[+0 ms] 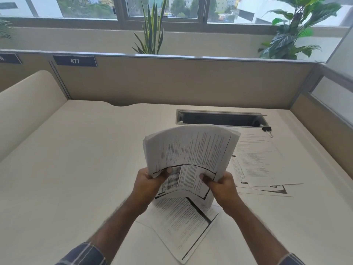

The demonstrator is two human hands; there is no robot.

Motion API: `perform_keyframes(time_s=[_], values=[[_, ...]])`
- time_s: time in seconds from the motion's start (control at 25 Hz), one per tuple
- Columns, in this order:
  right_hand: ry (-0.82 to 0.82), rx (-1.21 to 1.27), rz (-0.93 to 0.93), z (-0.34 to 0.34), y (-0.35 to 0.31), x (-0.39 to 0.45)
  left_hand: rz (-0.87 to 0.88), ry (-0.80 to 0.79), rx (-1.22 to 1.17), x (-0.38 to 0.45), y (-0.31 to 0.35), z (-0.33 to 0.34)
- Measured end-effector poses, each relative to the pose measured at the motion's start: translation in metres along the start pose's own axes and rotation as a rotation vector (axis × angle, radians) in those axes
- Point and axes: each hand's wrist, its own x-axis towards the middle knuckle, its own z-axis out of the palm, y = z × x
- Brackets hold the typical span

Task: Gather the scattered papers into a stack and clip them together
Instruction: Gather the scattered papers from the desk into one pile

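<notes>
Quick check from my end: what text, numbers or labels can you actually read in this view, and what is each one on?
"477": white digits on the dark plate on the desk divider.
A second dark plate at the far left: cut off, unreadable.
Printed text on the stack of papers held in both hands: too blurred.
Loose sheets on the desk: too small.
Binder clip: no marking visible.

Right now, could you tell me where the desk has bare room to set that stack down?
The desk's whole left half is bare, from the left hand out to the side panel. The right side is crowded: loose sheets spread toward the binder clip, and more sheets lie under the stack held in both hands, the right hand included.
</notes>
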Motion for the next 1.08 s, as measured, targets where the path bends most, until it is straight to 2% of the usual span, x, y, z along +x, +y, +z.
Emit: perform_keyframes(time_s=[0.16, 0.32, 0.4, 0.48, 0.6, 0.68, 0.96, 1.08], values=[[0.013, 0.013, 0.015, -0.001, 0.01, -0.003, 0.0, 0.001, -0.025, 0.001, -0.004, 0.003], [0.035, -0.019, 0.041, -0.008, 0.01, -0.004, -0.019, -0.009, 0.124, 0.008, -0.014, 0.0], [0.085, -0.009, 0.042, -0.017, 0.002, 0.003, -0.074, 0.088, 0.367, 0.017, -0.028, -0.007], [0.15, 0.02, 0.062, -0.029, -0.006, 0.01, -0.201, 0.197, 0.729, 0.023, -0.044, -0.016], [0.232, 0.033, 0.086, -0.045, -0.009, 0.016, -0.324, 0.162, 1.205, 0.017, -0.064, -0.018], [0.268, 0.047, 0.102, -0.05, -0.007, 0.016, -0.326, 0.141, 1.345, 0.015, -0.072, -0.015], [0.291, 0.045, 0.152, -0.048, -0.003, 0.011, -0.489, 0.09, 1.273, 0.036, -0.061, -0.037], [0.294, 0.041, 0.173, -0.044, -0.001, 0.009, -0.439, 0.062, 1.184, 0.039, -0.059, -0.056]])
